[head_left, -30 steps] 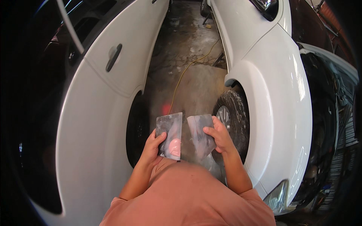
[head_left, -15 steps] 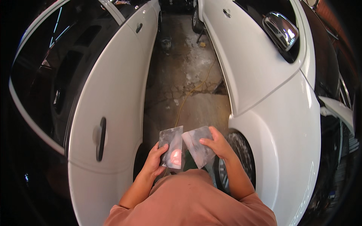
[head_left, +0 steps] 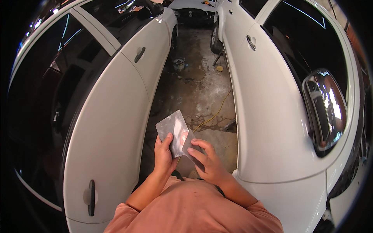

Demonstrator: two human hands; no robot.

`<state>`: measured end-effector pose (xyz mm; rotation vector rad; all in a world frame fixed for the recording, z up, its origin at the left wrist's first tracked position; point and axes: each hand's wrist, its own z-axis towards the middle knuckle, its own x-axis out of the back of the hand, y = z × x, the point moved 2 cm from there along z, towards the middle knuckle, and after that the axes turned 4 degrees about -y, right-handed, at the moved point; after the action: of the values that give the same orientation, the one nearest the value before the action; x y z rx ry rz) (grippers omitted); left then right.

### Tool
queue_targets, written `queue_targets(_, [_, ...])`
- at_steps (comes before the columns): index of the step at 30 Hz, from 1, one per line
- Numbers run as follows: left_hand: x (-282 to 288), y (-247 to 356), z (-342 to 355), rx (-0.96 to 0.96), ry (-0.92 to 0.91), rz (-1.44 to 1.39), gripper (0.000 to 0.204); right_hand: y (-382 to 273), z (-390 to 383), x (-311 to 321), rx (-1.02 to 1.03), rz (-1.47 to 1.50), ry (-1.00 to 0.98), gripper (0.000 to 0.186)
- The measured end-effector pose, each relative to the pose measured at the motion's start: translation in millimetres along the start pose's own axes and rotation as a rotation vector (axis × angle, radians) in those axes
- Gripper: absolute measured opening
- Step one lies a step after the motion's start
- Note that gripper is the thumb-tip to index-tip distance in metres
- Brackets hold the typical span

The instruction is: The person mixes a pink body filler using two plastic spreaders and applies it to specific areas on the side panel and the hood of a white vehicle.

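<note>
My left hand [head_left: 164, 153] grips a thin, flat grey putty spreader [head_left: 166, 125], thumb on its face, and holds it tilted up before my chest. A pinkish-white lump of putty [head_left: 183, 138] lies near its right edge, with a pale smear beside it. In my right hand [head_left: 211, 165] is a second grey spreader [head_left: 195, 161], turned steeply so that its face is seen at a slant. Its edge meets the first spreader at the putty. The fingers of my right hand lie along its near face; its thumb is hidden.
White cars flank me, one door panel [head_left: 112, 116] on the left and another [head_left: 264, 97] on the right. A side mirror [head_left: 326, 112] juts out at right. Along the concrete floor [head_left: 194, 97] are a yellow cord [head_left: 217, 114], a bucket [head_left: 178, 64] and a small yellow block [head_left: 219, 68].
The two spreaders, held side by side before, now meet at the putty, the right one turned more edge-on. Both hands are higher in view, and the view has shifted along the cars.
</note>
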<state>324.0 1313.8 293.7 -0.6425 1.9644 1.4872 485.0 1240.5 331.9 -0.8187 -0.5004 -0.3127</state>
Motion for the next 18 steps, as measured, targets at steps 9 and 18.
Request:
queue_targets(9, [-26.1, 8.2, 177.8, 0.112, -0.021, 0.108, 0.043, 219.5, 57.6, 52.5, -0.263, -0.380, -0.078, 0.061])
queue_targets(18, [-64.5, 39.7, 399.1, -0.245, -0.229, 0.733, 0.034, 348.3, 285.5, 73.7, 0.037, -0.658, -0.331, 0.058])
